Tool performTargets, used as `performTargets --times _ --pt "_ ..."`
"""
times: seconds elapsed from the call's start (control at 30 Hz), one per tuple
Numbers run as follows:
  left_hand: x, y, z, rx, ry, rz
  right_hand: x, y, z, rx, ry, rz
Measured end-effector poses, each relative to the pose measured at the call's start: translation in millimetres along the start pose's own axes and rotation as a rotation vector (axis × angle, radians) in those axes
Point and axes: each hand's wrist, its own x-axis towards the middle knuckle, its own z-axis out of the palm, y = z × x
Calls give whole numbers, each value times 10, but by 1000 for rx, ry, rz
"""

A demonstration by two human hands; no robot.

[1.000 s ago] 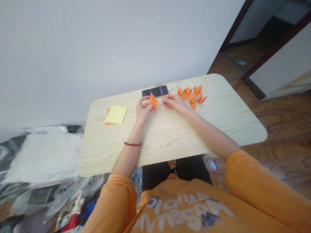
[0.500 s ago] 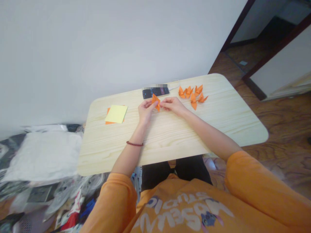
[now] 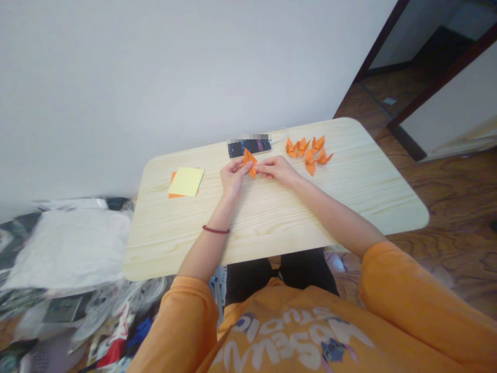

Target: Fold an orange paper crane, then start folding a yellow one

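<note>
An orange piece of folded origami paper (image 3: pixel 249 160), pointed at top and bottom, is held above the middle of the table. My left hand (image 3: pixel 233 176) pinches it between thumb and fingers from the left. From the right, my right hand (image 3: pixel 277 170) has its thumb and forefinger pressed together at the paper's right edge. Several finished orange paper cranes (image 3: pixel 309 161) sit in a cluster to the right of my right hand. Off to the left lies a small stack of square paper (image 3: pixel 187 182), yellow on top with orange showing beneath.
A phone (image 3: pixel 249 147) lies behind my hands by the wall, with a white cable (image 3: pixel 280 135) running from its right end. The pale wooden table (image 3: pixel 272 223) has rounded corners. Bags and clutter (image 3: pixel 70 248) fill the floor at left; a doorway (image 3: pixel 411 62) is at right.
Almost nothing differs. Both hands keep their hold on the folded orange paper, with only a tiny shift of the fingers and the view.
</note>
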Motion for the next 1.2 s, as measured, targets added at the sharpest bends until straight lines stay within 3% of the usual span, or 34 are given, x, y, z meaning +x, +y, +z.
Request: performTargets --times 0.4,0.7,1.2 --pt "9 -25 14 -6 28 20 -13 -40 35 23 14 39" --pt "1 53 -30 163 -107 28 -37 -99 4 -31 13 81" --pt "15 -17 -15 -9 14 -15 -12 -27 6 68 -52 113"
